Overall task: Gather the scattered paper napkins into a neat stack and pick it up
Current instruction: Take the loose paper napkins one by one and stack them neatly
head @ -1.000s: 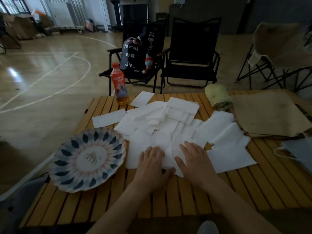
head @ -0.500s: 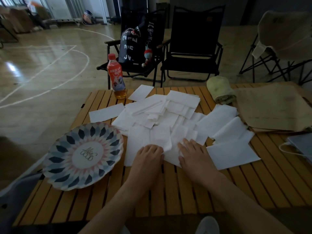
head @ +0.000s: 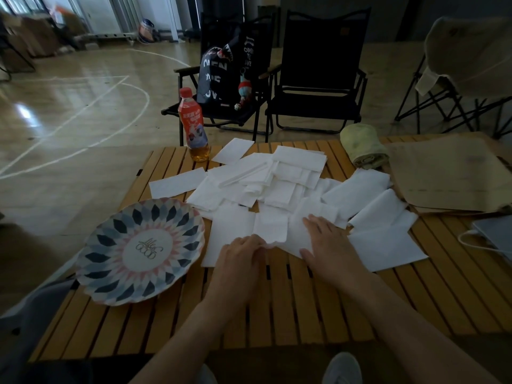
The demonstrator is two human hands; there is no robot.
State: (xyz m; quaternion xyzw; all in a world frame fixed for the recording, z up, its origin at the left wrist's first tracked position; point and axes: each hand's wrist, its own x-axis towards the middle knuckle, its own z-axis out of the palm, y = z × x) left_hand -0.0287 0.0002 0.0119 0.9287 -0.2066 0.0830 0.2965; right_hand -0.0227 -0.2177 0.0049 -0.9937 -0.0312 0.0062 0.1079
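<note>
Several white paper napkins lie scattered and overlapping across the middle of a wooden slatted table. My left hand sits at the near edge of the pile, its fingers curled on the lower edge of one napkin, which is slightly lifted. My right hand lies flat, fingers straight, pressing on the napkins just to the right. Single napkins lie apart at the far left and near the bottle.
A patterned plate sits at the table's left. A red-capped drink bottle stands at the far edge. A rolled green cloth, brown paper bags and a grey device with a white cable lie right. Folding chairs stand behind.
Both hands slid back toward me along the near edge of the pile. My left fingers went from flat to curled on a napkin edge, lifting it slightly.
</note>
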